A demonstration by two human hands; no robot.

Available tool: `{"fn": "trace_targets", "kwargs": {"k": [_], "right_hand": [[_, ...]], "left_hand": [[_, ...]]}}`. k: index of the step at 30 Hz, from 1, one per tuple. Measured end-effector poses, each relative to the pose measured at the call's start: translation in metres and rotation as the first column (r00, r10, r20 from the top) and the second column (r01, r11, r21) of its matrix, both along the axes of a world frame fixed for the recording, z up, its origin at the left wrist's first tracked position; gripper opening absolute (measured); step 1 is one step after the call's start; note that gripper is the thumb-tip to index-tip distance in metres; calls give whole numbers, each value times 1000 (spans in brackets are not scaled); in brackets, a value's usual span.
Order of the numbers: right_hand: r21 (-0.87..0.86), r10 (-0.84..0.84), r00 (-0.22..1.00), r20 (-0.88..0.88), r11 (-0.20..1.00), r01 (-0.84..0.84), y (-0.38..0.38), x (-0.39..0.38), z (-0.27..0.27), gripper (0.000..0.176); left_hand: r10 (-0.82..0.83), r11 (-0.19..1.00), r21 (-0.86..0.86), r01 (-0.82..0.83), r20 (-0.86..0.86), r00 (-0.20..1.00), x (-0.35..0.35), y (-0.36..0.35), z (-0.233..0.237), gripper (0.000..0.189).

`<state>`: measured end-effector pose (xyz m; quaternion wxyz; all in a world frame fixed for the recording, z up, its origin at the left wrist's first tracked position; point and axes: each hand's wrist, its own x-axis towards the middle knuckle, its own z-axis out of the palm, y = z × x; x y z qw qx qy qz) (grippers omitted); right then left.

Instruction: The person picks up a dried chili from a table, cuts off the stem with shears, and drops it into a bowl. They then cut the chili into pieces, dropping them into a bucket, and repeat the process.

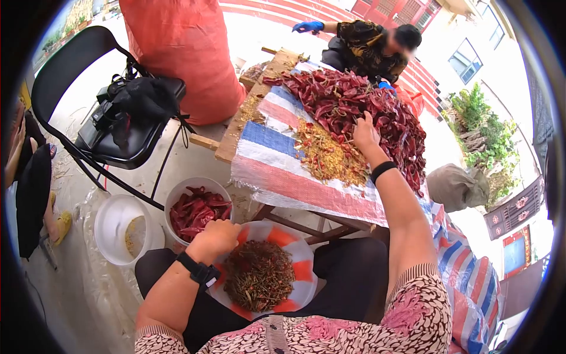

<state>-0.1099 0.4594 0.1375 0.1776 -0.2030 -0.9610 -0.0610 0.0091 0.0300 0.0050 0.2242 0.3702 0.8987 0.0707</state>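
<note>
My right hand (367,137) reaches to the near edge of a large heap of dried red chillies (336,106) on a striped woven sheet (265,153); its fingertips are among the chillies and what they grip is hidden. Yellow seeds (333,159) lie beside the heap. Low on the left, my left hand (219,239) is curled at the rim of a bucket of red chillies (197,213), next to a red-and-white basin (303,259) that holds stems (259,277). Whether anything is between its fingers cannot be made out.
Across the table (230,138) a co-worker (359,50) with blue gloves leans beside the heap. Left stand a black folding chair (65,65) with a bag, a large red sack (183,59) and a white bucket (115,227). Another person's leg shows far left. Striped sacks (471,283) are at right.
</note>
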Motion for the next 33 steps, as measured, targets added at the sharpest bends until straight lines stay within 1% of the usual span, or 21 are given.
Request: {"fn": "trace_targets", "kwargs": {"k": [1, 4, 5, 8, 9, 11, 12, 13, 14, 16, 17, 20, 21, 24, 25, 26, 28, 29, 32, 33], "right_hand": [[-24, -8, 998, 57, 1000, 9, 6, -9, 3, 24], [-10, -15, 992, 126, 1000, 16, 25, -29, -3, 26], [-16, 25, 995, 97, 1000, -24, 32, -33, -8, 29], [-28, 81, 997, 7, 996, -80, 47, -39, -23, 31], [27, 157, 977, -147, 988, -155, 44, -36, -29, 29], [-55, 126, 970, -206, 989, -140, 44, -32, -31, 27], [-96, 106, 966, -235, 987, -132, 39, -27, -28, 26], [-68, 95, 948, -305, 990, -121, 24, -16, -20, 21], [-211, 89, 937, -338, 963, -168, 15, -7, -13, 19], [-474, 62, 916, -396, 841, -261, -1, 10, -6, 17], [-520, 110, 869, -482, 763, -385, -8, 18, -8, 17], [-695, 127, 871, -475, 553, -460, -41, 56, 0, 17], [-708, 132, 876, -464, 539, -457, -53, 70, 3, 16], [-746, 143, 923, -358, 550, -375, -57, 85, -11, 21], [-763, 166, 951, -260, 568, -307, -46, 83, -24, 21], [-773, 151, 951, -269, 555, -307, -37, 83, -39, 20], [-783, 133, 946, -296, 533, -320, -35, 83, -49, 19], [-770, 130, 925, -358, 519, -371, -33, 81, -52, 22], [-792, 51, 939, -341, 523, -316, -48, 82, -43, 28], [-830, 33, 950, -312, 478, -289, -54, 86, -38, 35]], "left_hand": [[-7, 1000, 4, 7, -11, 1000, -1, 1, -1, 33], [-8, 999, 32, 8, 1, 1000, -3, 0, 1, 31], [-13, 998, 53, 14, -19, 1000, -3, -1, -4, 29], [-28, 997, 63, 32, -61, 998, -1, -2, 5, 28], [-27, 997, 72, 32, -66, 997, 0, -2, 6, 28], [-28, 995, 93, 36, -82, 996, 0, -1, 8, 27], [-27, 990, 132, 40, -102, 994, 0, 0, 7, 24], [-25, 984, 171, 46, -123, 992, -1, 1, 5, 21], [-22, 977, 209, 52, -144, 989, -1, 2, 4, 19], [16, 956, 293, 32, -161, 987, 0, 4, 11, 16], [37, 942, 334, 22, -168, 985, 0, 6, 15, 14], [77, 928, 371, -13, -158, 984, -4, 13, 12, 22], [100, 907, 420, -20, -170, 980, -4, 13, 15, 23], [107, 899, 439, -8, -201, 974, -5, 16, 6, 24], [84, 934, 357, -17, -174, 981, -3, 16, 13, 25], [68, 949, 315, -17, -151, 986, -2, 15, 14, 26], [49, 971, 239, -21, -112, 992, 0, 14, 15, 26], [56, 974, 225, -35, -88, 995, 1, 13, 17, 25], [61, 968, 246, -47, -48, 997, 3, 9, 19, 21], [56, 971, 235, -42, -51, 997, 2, 8, 19, 21]]}}
